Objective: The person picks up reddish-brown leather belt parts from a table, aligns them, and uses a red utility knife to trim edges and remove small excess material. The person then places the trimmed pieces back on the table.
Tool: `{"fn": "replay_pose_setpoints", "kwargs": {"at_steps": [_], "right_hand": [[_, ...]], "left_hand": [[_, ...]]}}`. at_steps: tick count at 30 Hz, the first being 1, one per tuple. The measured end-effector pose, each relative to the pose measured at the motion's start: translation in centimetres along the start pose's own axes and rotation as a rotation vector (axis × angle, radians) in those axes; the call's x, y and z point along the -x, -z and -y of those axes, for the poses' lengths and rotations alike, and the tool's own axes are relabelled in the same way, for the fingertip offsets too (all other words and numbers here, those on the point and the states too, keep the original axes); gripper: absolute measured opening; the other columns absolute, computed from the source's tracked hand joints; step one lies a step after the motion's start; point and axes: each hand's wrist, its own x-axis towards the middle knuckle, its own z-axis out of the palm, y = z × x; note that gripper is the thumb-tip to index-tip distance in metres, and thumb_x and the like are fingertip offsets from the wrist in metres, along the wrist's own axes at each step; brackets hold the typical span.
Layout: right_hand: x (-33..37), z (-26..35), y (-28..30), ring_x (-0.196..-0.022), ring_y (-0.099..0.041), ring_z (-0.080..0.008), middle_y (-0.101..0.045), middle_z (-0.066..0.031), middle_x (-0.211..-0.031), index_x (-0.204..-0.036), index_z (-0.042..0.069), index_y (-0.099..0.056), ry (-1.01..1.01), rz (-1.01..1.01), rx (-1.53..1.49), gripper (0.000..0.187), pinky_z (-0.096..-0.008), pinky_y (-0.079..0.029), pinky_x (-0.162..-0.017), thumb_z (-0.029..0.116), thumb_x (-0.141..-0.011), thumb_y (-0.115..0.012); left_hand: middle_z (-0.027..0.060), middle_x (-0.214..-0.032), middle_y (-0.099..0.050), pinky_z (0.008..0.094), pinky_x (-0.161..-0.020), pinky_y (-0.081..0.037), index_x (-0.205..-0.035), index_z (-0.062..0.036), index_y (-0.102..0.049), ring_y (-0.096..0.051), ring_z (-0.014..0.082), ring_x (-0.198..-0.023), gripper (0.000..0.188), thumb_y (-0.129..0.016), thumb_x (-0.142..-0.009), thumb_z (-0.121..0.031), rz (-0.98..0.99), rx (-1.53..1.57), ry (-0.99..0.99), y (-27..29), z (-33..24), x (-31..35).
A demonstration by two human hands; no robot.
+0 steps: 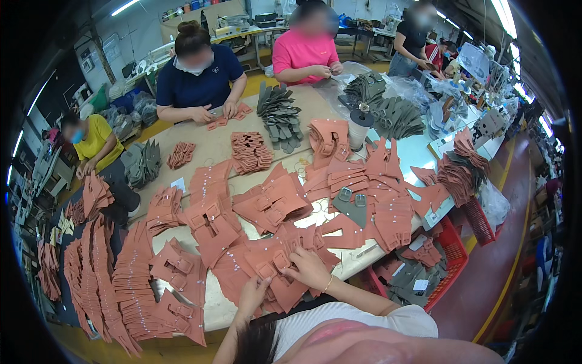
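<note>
At the near edge of the table, my left hand (253,295) pinches the lower edge of a terracotta leather-like piece with a covered buckle (267,269). My right hand (310,270) has its fingers bent over the right side of the same buckled piece; their tips are partly hidden. Beneath lies a heap of similar flat pieces. Just beyond my hands is a stack of buckled terracotta pieces (271,201). To the right, a dark green piece with two buckles (350,206) rests on more terracotta ones.
Rows of overlapping terracotta pieces (133,285) cover the table's left side. Dark green strap piles (280,118) and a white thread cone (360,127) stand farther back. A red crate (448,261) holding pieces sits at the right edge. Co-workers (197,79) work across the table.
</note>
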Motion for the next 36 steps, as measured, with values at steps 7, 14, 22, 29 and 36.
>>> {"fn": "replay_pose_setpoints", "kwargs": {"at_steps": [7, 14, 22, 29, 36], "right_hand": [[0.8, -0.3, -0.3, -0.078, -0.056, -0.0331, -0.050, -0.0144, -0.089, -0.083, 0.002, -0.055, 0.053, -0.044, -0.007, 0.033, -0.0434, -0.044, -0.069, 0.033, -0.079, -0.068], [-0.7, -0.7, 0.1, -0.083, -0.055, -0.0335, -0.051, -0.0147, -0.090, -0.084, 0.003, -0.055, 0.044, -0.024, 0.035, 0.032, -0.0431, -0.044, -0.072, 0.032, -0.079, -0.068], [0.4, -0.3, -0.5, -0.081, -0.055, -0.0312, -0.051, -0.0125, -0.088, -0.083, 0.004, -0.056, -0.002, -0.034, -0.040, 0.033, -0.0409, -0.042, -0.072, 0.033, -0.077, -0.069], [0.5, -0.5, -0.5, -0.081, -0.055, -0.0310, -0.050, -0.0116, -0.088, -0.085, 0.003, -0.056, 0.007, -0.049, -0.058, 0.032, -0.0411, -0.041, -0.075, 0.030, -0.076, -0.071], [0.3, -0.6, -0.6, -0.082, -0.056, -0.0308, -0.050, -0.0114, -0.089, -0.084, 0.004, -0.056, -0.010, -0.018, -0.036, 0.031, -0.0410, -0.041, -0.076, 0.031, -0.076, -0.071]], "left_hand": [[0.0169, -0.063, -0.058, 0.0382, -0.056, -0.045, -0.079, 0.0050, -0.055, -0.057, 0.0277, -0.058, 0.042, -0.060, -0.088, -0.035, 0.005, -0.022, 0.010, -0.3, 0.0, 0.4], [0.0154, -0.063, -0.058, 0.0370, -0.056, -0.045, -0.080, 0.0051, -0.057, -0.057, 0.0251, -0.058, 0.042, -0.062, -0.087, -0.036, -0.053, 0.051, -0.045, -0.5, -0.2, -0.6], [0.0066, -0.060, -0.054, 0.0305, -0.050, -0.045, -0.075, 0.0023, -0.054, -0.054, 0.0138, -0.054, 0.039, -0.063, -0.088, -0.033, 0.014, -0.013, 0.028, -0.2, 1.0, -0.4], [0.0032, -0.059, -0.052, 0.0268, -0.046, -0.043, -0.074, 0.0006, -0.052, -0.051, 0.0111, -0.052, 0.037, -0.063, -0.089, -0.031, 0.022, 0.165, 0.078, -0.5, 0.3, -0.1], [0.0023, -0.059, -0.051, 0.0269, -0.045, -0.042, -0.073, -0.0007, -0.050, -0.050, 0.0104, -0.051, 0.036, -0.063, -0.090, -0.031, 0.028, 0.181, 0.061, -0.6, 0.9, -0.2]]}}
